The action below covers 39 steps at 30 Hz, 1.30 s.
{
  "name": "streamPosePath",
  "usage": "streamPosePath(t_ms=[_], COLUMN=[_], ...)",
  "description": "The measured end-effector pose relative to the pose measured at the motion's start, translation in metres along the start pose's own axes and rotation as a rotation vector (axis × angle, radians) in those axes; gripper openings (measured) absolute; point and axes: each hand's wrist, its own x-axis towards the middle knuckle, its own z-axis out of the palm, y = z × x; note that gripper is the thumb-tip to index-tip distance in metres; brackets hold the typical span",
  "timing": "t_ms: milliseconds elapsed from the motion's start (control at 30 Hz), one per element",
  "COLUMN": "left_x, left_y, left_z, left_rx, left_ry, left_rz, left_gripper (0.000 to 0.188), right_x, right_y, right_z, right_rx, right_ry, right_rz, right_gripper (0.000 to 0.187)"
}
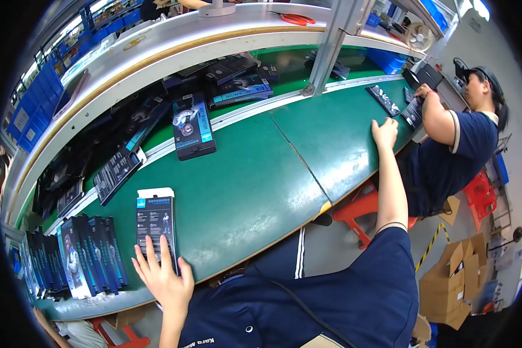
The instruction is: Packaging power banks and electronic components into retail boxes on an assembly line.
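My left hand (165,281) lies with spread fingers on the lower end of a flat black box (155,216) printed with blue and white. A white flap sticks out at the far end of that box. Far off to the right, my right hand (384,133) reaches over the green tabletop (243,191), its fingers apart and nothing visible in them. Just beyond those fingers lies a slim black box (383,101), apart from the hand. A row of upright black boxes (90,255) stands left of my left hand.
A co-worker (455,127) sits at the right end, handling a dark box (413,112). Black boxes (194,124) lie along the far edge and under the shelf (156,49). A metal post (326,58) rises behind the table. Red stools (354,214) and cardboard boxes (452,284) stand below.
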Motion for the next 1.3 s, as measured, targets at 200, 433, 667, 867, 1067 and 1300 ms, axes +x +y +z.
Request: streamPosePath(t_ms=[200, 433, 667, 867, 1067, 1300], left_x=[0.002, 0.002, 0.008, 0.082, 0.077, 0.048], left_y=[0.001, 0.004, 0.0, -0.011, -0.029, -0.034], left_z=[0.002, -0.001, -0.004, 0.011, -0.019, -0.031], left_rx=[-0.088, -0.143, -0.219, -0.05, -0.356, -0.508], left_ry=[0.054, 0.053, 0.095, 0.004, -0.497, -0.366], left_rz=[-0.007, -0.021, -0.026, -0.214, 0.227, 0.323], left_gripper=[0.048, 0.047, 0.044, 0.072, 0.073, 0.086], right_x=[0.06, 0.056, -0.127, -0.271, -0.296, -0.314], right_y=[0.024, 0.008, -0.072, -0.12, -0.08, -0.069], right_z=[0.015, 0.017, -0.063, -0.137, -0.125, -0.184], right_rx=[-0.147, -0.212, 0.106, 0.365, 0.46, 1.244], right_ry=[-0.142, -0.253, -0.071, 0.086, 0.045, -0.669], right_rz=[0.017, -0.088, -0.599, -0.694, -0.257, 0.279], right_gripper=[0.071, 0.066, 0.042, 0.027, 0.054, 0.065])
